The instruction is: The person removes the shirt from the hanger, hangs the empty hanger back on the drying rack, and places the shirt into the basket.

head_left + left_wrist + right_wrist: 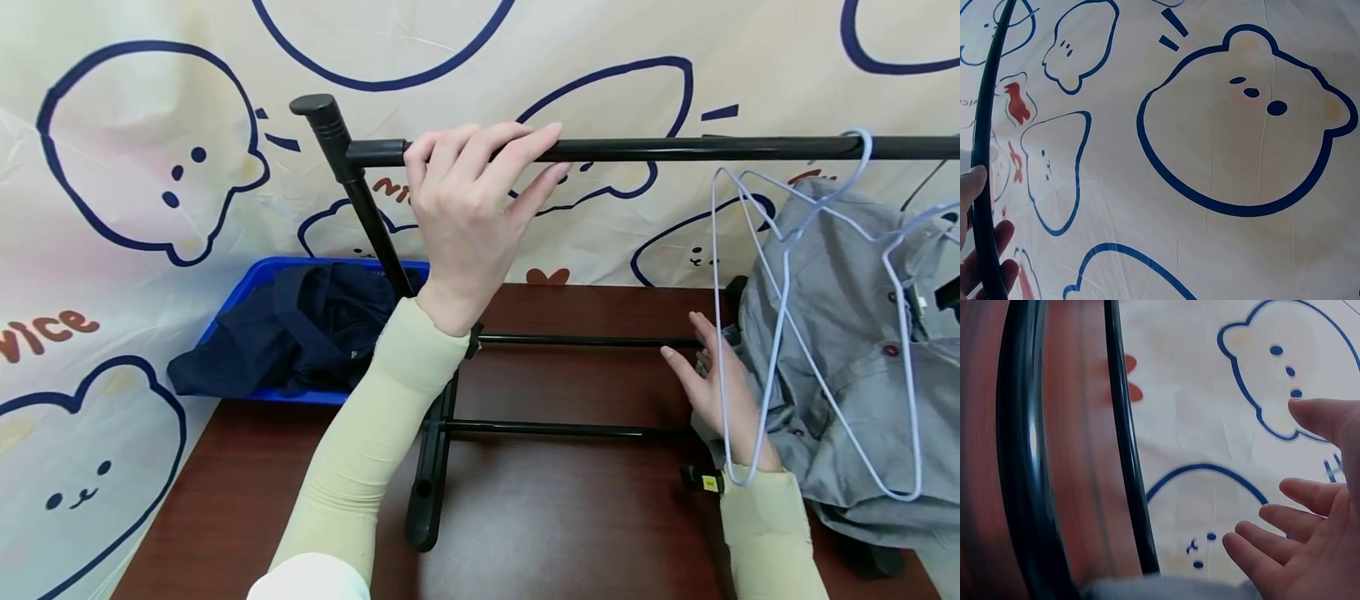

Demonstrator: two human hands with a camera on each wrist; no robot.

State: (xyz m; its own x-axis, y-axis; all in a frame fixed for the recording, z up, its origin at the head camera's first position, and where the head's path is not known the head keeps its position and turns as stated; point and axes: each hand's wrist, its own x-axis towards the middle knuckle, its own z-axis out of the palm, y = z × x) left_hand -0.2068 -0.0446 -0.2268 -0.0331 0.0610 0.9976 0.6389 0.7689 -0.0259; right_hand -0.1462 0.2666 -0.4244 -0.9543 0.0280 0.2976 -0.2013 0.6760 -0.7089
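Observation:
My left hand (472, 192) grips the top rail (637, 150) of a black clothes rack near its left end, fingers bent over the bar. In the left wrist view, its thumb and fingertips show on both sides of the rail (984, 125). Lower at the right, my right hand (723, 396) has its fingers spread beside a grey buttoned garment (847, 358). The right wrist view shows that hand (1310, 531) with nothing between thumb and fingers. Light blue wire hangers (783, 275) hang from the rail and overlap the right hand and the garment in the head view.
A blue basket (258, 275) holding dark navy cloth (315, 325) stands at the left behind the rack's foot (427, 500). Two lower bars (562, 429) cross above the dark wooden table (555, 517). A cartoon-printed sheet (150, 333) covers the back.

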